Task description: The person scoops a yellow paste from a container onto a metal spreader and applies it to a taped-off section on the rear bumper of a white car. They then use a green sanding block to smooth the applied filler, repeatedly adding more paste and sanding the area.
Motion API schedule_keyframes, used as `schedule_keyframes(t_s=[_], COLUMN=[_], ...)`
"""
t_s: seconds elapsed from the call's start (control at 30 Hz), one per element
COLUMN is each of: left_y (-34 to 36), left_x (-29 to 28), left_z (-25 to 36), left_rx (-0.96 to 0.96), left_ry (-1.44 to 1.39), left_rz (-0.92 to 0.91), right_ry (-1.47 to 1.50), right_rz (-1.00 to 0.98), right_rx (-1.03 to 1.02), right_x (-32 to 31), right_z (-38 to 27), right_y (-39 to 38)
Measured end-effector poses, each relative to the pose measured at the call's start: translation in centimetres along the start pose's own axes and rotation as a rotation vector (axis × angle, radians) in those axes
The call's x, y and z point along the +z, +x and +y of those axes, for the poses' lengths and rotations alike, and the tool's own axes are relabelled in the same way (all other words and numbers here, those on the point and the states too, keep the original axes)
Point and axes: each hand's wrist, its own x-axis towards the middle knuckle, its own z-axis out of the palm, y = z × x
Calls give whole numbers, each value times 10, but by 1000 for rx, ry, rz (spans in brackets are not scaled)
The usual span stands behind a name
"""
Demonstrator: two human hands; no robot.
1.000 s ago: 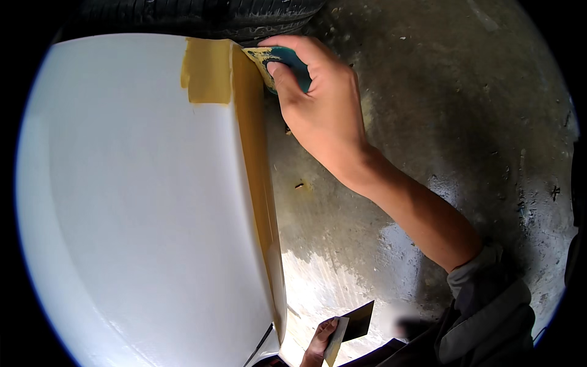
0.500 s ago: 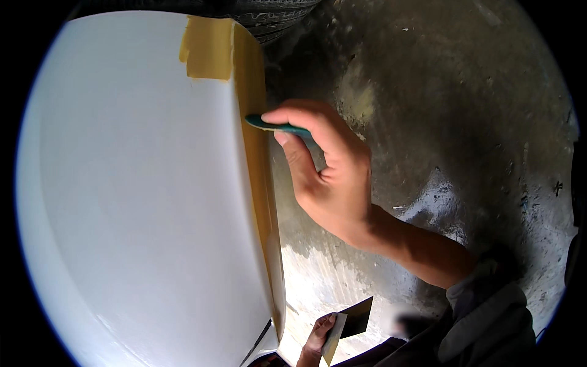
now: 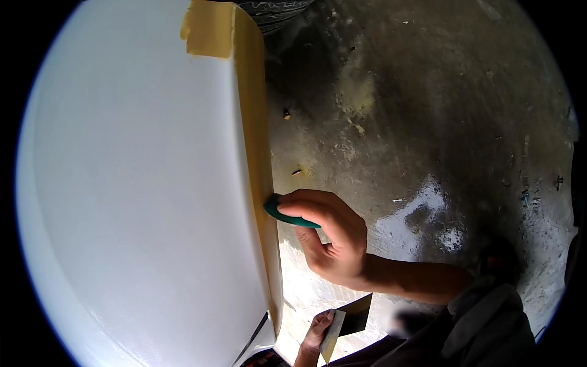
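Note:
My right hand (image 3: 336, 244) pinches a flexible green spreader (image 3: 290, 220), its edge against the yellow filler strip (image 3: 254, 153) along the right side of a white car body panel (image 3: 134, 171). A squarish yellow filler patch (image 3: 209, 33) covers the panel's top corner. At the bottom, my left hand (image 3: 317, 330) grips a light board (image 3: 331, 339) with yellow on it and a dark flat plate (image 3: 358, 315) behind it; whether these are one piece I cannot tell.
A black tire (image 3: 278, 12) lies behind the panel's top end. To the right is a stained concrete floor (image 3: 440, 104) with small debris and shiny patches. My dark shoe (image 3: 498, 257) and dark clothing appear at the lower right.
My right hand with the spreader has moved down along the yellow strip, from near the top corner to just below the middle. The panel and tire appear higher in the picture.

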Motion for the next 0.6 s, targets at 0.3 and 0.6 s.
schedule_keyframes(t_s=[0.3,0.6], left_y=[-7,-23], left_x=[-4,2], left_z=[5,2], left_rx=[30,16], left_ry=[38,76], left_rz=[-8,-7], right_ry=[-5,5], right_rz=[106,-11], right_rx=[-53,-13], right_x=[10,-5], right_z=[-1,-16], right_y=[19,-9])
